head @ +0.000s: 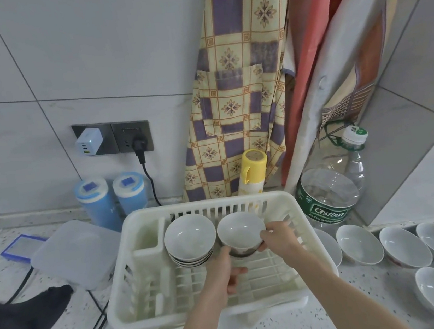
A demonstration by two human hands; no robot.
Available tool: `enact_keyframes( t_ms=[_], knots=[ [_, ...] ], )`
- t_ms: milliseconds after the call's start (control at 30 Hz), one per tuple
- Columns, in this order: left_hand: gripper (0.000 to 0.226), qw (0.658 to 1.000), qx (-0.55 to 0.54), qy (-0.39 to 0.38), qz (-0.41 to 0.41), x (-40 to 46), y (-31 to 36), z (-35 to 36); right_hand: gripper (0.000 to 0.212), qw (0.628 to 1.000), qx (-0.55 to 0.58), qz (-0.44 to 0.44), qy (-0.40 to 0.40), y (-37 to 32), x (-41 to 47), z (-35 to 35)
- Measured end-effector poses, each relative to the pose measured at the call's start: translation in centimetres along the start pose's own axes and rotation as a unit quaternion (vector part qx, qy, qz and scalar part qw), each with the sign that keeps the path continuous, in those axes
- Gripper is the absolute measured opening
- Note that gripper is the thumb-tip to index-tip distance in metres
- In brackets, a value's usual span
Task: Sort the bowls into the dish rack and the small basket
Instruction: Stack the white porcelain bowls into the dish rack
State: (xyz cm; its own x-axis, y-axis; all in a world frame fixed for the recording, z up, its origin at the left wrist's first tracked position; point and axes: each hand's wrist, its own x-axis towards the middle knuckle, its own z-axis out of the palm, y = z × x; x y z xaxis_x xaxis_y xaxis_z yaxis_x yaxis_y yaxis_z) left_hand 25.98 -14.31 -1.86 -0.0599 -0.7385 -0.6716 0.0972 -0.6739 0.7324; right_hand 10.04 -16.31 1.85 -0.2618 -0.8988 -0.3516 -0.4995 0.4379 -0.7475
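Both forearms reach in from the near edge of the speckled counter (pixel 298 326), over the white dish rack (pixel 123 299). Left hand (pixel 221 276): fingers loosely curled, thumb up against the near lower side of a white bowl (pixel 239 230). Right hand (pixel 278 241): fingers closed on the same bowl's right rim and side. Bowl held between both hands, tilted, inside the rack's far right part. Just left of it, a stack of bowls (pixel 189 238) stands on edge, leaning, close beside the held one. Rack's near half shows bare slats. To the right of the rack, loose bowls (pixel 403 246) lie along the counter in a row toward the right edge. Beyond the rack's far right corner, a clear water bottle (pixel 329 194); behind the far rim, a yellow-capped can (pixel 252 171) and two blue canisters (pixel 113 196) at the wall. Left: a frosted lidded box (pixel 76 252).
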Motion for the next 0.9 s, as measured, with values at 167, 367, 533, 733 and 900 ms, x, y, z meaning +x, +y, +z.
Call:
enact_keyframes(
  t_ms=[167,367,533,733,900],
  knots=[
    [0.02,0.999,0.016,0.012,0.035,0.8,0.1,0.8,0.024,1.0,-0.009,-0.001,-0.004,0.3,0.3,0.6],
    [0.023,0.995,0.046,0.026,0.084,1.5,-0.5,0.9,0.024,1.0,-0.005,0.002,-0.013,0.6,0.4,0.6],
    [0.011,0.996,0.041,0.036,0.071,1.4,-0.3,1.1,0.027,1.0,0.03,0.008,-0.003,1.1,0.5,0.8],
    [0.017,0.996,0.031,0.053,0.06,1.6,-0.2,1.0,0.034,0.996,0.089,0.026,0.013,1.6,0.4,1.1],
    [0.015,0.997,0.021,0.062,0.052,1.6,-0.3,1.1,0.038,0.994,0.103,0.042,0.013,1.6,0.4,1.2]
  ],
)
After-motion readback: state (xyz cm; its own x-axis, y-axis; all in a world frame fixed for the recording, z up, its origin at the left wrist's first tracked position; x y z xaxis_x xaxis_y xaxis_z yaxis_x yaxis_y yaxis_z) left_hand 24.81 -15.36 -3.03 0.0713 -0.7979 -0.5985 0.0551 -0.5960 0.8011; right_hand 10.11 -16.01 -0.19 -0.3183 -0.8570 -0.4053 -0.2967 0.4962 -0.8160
